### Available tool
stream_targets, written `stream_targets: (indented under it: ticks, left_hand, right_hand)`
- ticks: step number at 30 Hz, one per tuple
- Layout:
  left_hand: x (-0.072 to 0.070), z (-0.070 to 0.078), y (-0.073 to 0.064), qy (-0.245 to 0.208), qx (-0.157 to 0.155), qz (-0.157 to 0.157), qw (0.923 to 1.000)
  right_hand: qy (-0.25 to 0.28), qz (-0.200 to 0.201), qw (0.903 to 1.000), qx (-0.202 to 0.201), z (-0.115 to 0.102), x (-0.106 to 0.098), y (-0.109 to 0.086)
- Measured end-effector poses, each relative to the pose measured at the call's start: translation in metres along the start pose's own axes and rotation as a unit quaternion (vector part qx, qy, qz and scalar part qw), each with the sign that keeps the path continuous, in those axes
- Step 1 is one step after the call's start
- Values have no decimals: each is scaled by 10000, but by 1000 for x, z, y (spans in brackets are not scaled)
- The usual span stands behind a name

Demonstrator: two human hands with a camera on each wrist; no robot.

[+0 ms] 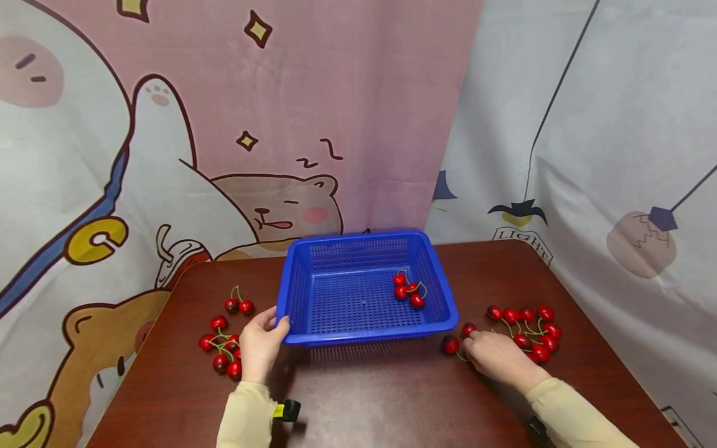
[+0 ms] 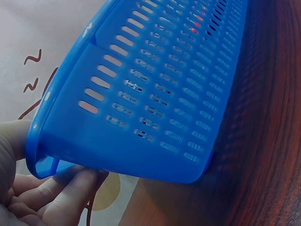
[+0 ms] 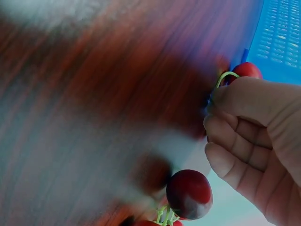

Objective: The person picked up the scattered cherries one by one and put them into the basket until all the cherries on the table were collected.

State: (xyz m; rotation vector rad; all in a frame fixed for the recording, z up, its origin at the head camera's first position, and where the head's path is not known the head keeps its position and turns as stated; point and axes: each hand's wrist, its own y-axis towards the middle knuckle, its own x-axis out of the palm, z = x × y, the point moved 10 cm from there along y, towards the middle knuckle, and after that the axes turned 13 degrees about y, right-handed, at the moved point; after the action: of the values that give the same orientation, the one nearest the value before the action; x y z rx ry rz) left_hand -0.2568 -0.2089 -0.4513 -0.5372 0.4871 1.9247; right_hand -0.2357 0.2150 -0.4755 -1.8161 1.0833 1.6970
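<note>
My left hand point(image 1: 263, 345) grips the near left corner of a blue plastic basket point(image 1: 358, 338), thumb over the rim and fingers beneath it, as the left wrist view shows. Several red cherries point(image 1: 417, 301) lie inside the basket at its right. Just off the basket's near right corner, my right hand point(image 1: 498, 358) pinches the green stem of a pair of cherries point(image 1: 450, 344). In the right wrist view a red cherry point(image 3: 248, 70) hangs by that stem at the fingertips; its partner is mostly hidden there.
On the right of the brown table point(image 1: 381, 398) lies a cluster of stemmed cherries point(image 1: 511, 316). Another cherry group point(image 1: 220, 363) sits left of my left hand, with a separate cherry pair point(image 1: 246, 307) behind it. A cartoon-printed curtain point(image 1: 392, 124) hangs behind the table.
</note>
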Motion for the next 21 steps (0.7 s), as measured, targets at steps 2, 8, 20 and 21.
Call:
stream_targets:
  ticks: [2, 8, 20, 21]
  left_hand:
    - [0, 0, 0, -9, -1, 0, 10000]
    - [0, 0, 1, -24, 4, -1, 10000]
    - [0, 1, 1, 40, 28, -31, 10000]
    - [0, 1, 1, 44, 26, -31, 10000]
  right_hand:
    - [-3, -78, 9999, 76, 1, 0, 0]
    - [28, -31, 9997, 241, 6, -9, -4]
    - [432, 518, 9968, 432, 23, -51, -6]
    - [465, 533, 9963, 492, 25, -54, -6]
